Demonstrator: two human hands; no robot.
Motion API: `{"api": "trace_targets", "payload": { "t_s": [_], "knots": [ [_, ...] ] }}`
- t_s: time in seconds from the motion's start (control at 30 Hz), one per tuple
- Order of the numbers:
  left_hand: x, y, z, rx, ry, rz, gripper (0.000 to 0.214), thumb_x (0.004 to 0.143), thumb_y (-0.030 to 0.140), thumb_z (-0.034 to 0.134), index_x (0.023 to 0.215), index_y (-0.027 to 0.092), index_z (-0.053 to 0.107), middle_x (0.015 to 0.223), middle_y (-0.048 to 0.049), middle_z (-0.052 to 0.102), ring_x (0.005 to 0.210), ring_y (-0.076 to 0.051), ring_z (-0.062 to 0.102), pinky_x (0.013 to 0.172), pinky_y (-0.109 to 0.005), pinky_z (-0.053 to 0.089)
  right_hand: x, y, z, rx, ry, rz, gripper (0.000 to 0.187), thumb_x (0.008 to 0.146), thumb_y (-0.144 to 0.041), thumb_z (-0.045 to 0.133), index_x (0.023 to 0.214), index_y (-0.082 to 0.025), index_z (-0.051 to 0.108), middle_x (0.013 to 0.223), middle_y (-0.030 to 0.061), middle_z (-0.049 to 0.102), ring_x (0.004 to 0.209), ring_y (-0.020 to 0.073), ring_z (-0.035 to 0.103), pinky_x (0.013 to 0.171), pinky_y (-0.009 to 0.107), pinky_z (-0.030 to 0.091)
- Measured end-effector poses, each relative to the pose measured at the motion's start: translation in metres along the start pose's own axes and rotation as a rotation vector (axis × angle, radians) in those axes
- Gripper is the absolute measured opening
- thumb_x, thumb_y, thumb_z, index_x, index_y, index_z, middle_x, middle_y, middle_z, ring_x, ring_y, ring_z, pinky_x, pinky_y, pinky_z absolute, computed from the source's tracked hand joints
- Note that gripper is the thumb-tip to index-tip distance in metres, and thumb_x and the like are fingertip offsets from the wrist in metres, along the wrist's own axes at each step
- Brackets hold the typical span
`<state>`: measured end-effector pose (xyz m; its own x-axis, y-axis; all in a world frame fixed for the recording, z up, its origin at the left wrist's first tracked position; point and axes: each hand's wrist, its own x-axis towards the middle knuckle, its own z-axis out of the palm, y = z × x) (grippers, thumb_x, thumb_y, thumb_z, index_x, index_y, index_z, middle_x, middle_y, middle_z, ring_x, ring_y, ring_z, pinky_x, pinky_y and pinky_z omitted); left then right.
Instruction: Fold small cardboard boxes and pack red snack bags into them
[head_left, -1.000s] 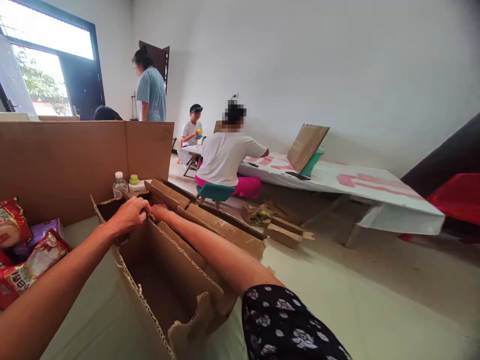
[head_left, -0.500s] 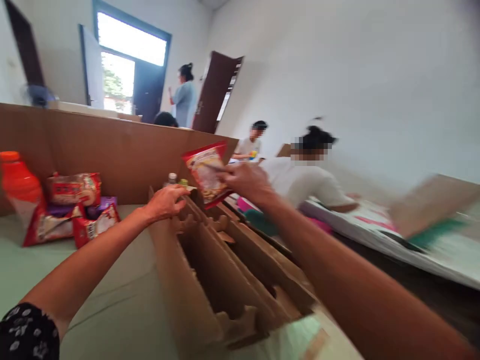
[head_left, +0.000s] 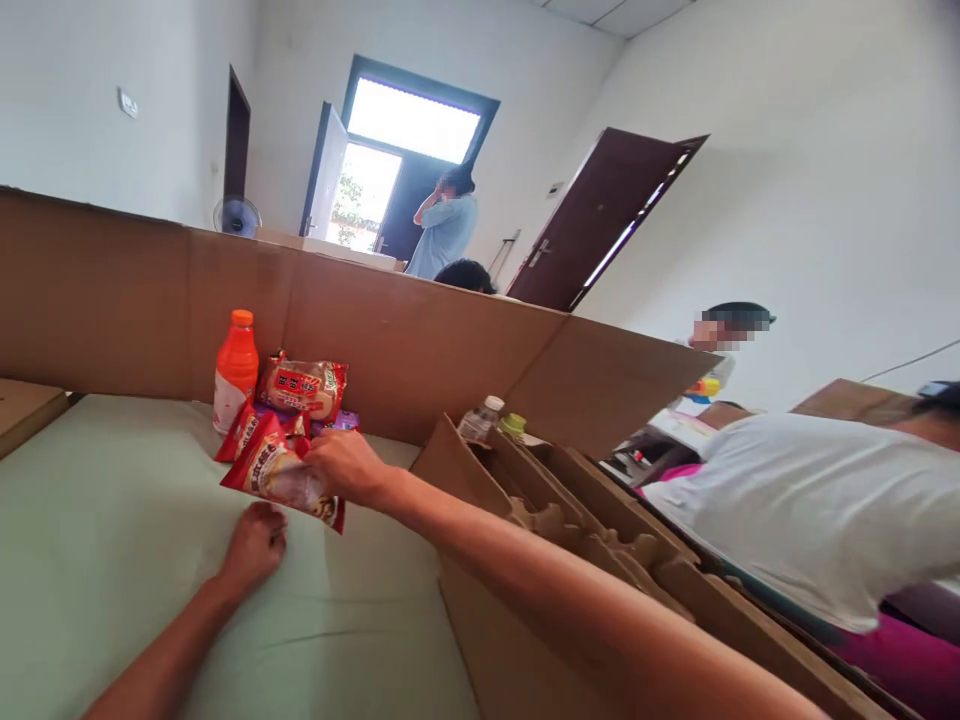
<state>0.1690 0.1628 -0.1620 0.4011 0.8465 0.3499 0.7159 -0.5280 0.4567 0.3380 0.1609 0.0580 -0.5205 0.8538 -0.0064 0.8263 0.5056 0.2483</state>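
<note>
My right hand (head_left: 345, 468) grips a red snack packet (head_left: 274, 475) by its right side, holding it tilted in front of the other packets. Just below it, my left hand (head_left: 259, 545) is low over the pale green tabletop, fingers curled in and nothing visible in them. Behind the held packet are a red packaged snack (head_left: 304, 390), a purple pack (head_left: 346, 420) and another red packet, partly covered. An orange-capped bottle (head_left: 236, 370) stands upright at their left.
A cardboard box with long compartments (head_left: 480, 600) lies to the right, under my right forearm. Two bottles, one with a white cap (head_left: 493, 404), stand at its far end. A cardboard wall (head_left: 420, 350) runs along the back. A person in white (head_left: 795, 510) leans at the right.
The view has swung left. My right hand has carried the snack packet from above the cardboard box to the group of snacks. My left hand has left the box edge and moved to the tabletop.
</note>
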Motion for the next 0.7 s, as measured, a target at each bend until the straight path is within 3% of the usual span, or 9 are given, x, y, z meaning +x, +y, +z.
{"api": "trace_targets", "payload": {
  "t_s": [0.1,0.2,0.37,0.47,0.53,0.6,0.7],
  "knots": [
    [0.001,-0.003,0.007,-0.026,-0.002,0.001,0.028,0.098,0.036,0.063,0.120,0.018,0.064,0.124,-0.0087,0.066,0.106,-0.023,0.066,0.093,-0.046,0.057,0.042,-0.006,0.006,-0.035,0.002,-0.048,0.025,0.094,-0.017,0.056,0.102,-0.017,0.079,0.103,0.0138,0.077,0.103,0.0239,0.067,0.085,0.029,0.049],
    [0.002,-0.004,0.012,-0.038,-0.004,-0.001,0.028,0.097,0.036,0.064,0.119,0.018,0.064,0.122,-0.0084,0.066,0.105,-0.023,0.067,0.092,-0.046,0.057,0.066,0.016,0.002,-0.064,0.033,0.001,0.030,0.097,-0.015,0.050,0.109,-0.014,0.077,0.110,0.0174,0.074,0.113,0.0266,0.062,0.094,0.034,0.048],
    [0.003,-0.005,0.014,-0.035,0.005,-0.008,0.027,0.098,0.036,0.063,0.117,0.018,0.065,0.121,-0.0082,0.067,0.105,-0.022,0.067,0.092,-0.045,0.057,0.065,0.055,-0.001,-0.051,0.110,0.133,0.030,0.099,-0.018,0.049,0.117,-0.014,0.073,0.126,0.0167,0.069,0.114,0.0261,0.061,0.093,0.034,0.048],
    [0.006,-0.008,0.011,-0.032,0.016,0.001,0.025,0.098,0.037,0.063,0.114,0.018,0.066,0.119,-0.0077,0.068,0.104,-0.022,0.067,0.092,-0.044,0.057,0.033,0.069,-0.005,-0.005,0.145,0.171,0.028,0.101,-0.023,0.049,0.115,-0.018,0.073,0.128,0.0120,0.069,0.113,0.0236,0.062,0.094,0.032,0.045],
    [0.007,-0.010,0.006,-0.040,0.026,0.018,0.024,0.098,0.038,0.063,0.108,0.017,0.067,0.113,-0.0071,0.070,0.102,-0.021,0.067,0.093,-0.044,0.056,-0.004,0.079,-0.014,0.027,0.153,0.223,0.026,0.100,-0.024,0.051,0.110,-0.020,0.074,0.125,0.0086,0.071,0.112,0.0216,0.063,0.095,0.031,0.042],
    [0.010,-0.011,-0.001,-0.058,0.042,0.044,0.023,0.097,0.040,0.060,0.098,0.018,0.069,0.106,-0.0064,0.073,0.101,-0.022,0.068,0.095,-0.046,0.054,-0.052,0.095,-0.025,0.055,0.162,0.330,0.025,0.100,-0.024,0.052,0.108,-0.021,0.075,0.122,0.0060,0.072,0.112,0.0198,0.064,0.097,0.030,0.040],
    [0.022,-0.015,-0.009,-0.093,0.082,0.082,0.029,0.087,0.043,0.046,0.082,0.030,0.071,0.096,-0.0023,0.078,0.096,-0.030,0.069,0.092,-0.053,0.055,-0.141,0.130,-0.038,0.082,0.193,0.592,0.028,0.102,-0.026,0.048,0.112,-0.023,0.074,0.123,0.0038,0.072,0.113,0.0177,0.064,0.098,0.028,0.040]
  ]
}}
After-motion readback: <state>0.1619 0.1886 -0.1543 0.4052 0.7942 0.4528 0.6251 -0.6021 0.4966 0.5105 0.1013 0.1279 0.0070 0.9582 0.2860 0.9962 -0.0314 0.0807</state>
